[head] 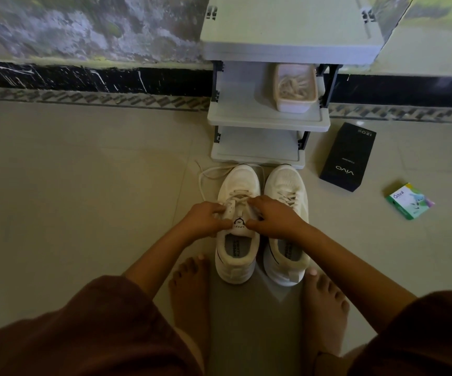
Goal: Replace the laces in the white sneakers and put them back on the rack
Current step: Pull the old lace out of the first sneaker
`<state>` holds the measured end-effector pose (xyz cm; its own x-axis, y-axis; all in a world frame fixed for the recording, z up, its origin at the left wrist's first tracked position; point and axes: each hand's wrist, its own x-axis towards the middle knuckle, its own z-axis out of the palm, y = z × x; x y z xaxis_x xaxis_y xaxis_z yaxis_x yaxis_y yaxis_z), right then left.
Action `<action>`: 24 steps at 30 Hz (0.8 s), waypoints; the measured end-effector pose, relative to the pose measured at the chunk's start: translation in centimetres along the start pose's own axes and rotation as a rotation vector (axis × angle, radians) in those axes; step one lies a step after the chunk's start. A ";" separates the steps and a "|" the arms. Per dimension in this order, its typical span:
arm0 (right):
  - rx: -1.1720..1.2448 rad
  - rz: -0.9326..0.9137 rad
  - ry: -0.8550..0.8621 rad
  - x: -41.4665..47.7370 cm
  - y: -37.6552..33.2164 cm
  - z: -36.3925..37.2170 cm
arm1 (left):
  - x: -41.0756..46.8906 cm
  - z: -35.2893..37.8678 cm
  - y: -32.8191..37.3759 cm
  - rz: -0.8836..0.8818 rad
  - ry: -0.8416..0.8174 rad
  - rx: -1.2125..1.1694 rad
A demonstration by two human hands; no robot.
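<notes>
Far left: slack lace (202, 180) looped on the floor by the toe of the left sneaker (242, 183). Left hand (206, 219) pinching the left eyelet flap beside the tongue, fingers curled. Right hand (272, 219) pinching the right flap the same way. Lace end inside either pinch: can't tell. Looks mid-lacing, upper rows not yet threaded.

To do it well: hold the flaps apart, feed the tip from underneath, pull both ends even before the next cross, keep the lace flat with no twists. Watch the floor loop for snags.

Right sneaker (287, 202) touching alongside, laced at least partway. Rack (314, 126) just beyond the toes. Phone box (348, 158) and green carton (409, 200) further right on the floor, ignore.
</notes>
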<state>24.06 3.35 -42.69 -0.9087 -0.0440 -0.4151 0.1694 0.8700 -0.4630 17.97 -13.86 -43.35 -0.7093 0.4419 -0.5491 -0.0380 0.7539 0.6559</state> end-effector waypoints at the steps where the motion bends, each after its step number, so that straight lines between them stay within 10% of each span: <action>1: -0.013 0.001 0.000 -0.1 0.0 0.1 | -0.1 -0.3 0.1 -0.016 -0.023 -0.065; 13: -0.247 0.133 0.098 -0.6 -0.1 2.3 | 2.3 1.4 2.7 0.195 0.192 0.632; 24: -0.228 0.041 0.075 0.9 0.3 1.2 | 2.4 1.7 2.7 0.194 0.248 0.519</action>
<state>23.79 3.01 -44.18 -0.9301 0.0227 -0.3666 0.1239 0.9590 -0.2547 17.37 -9.96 -43.81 -0.8140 0.5160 -0.2667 0.4126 0.8369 0.3597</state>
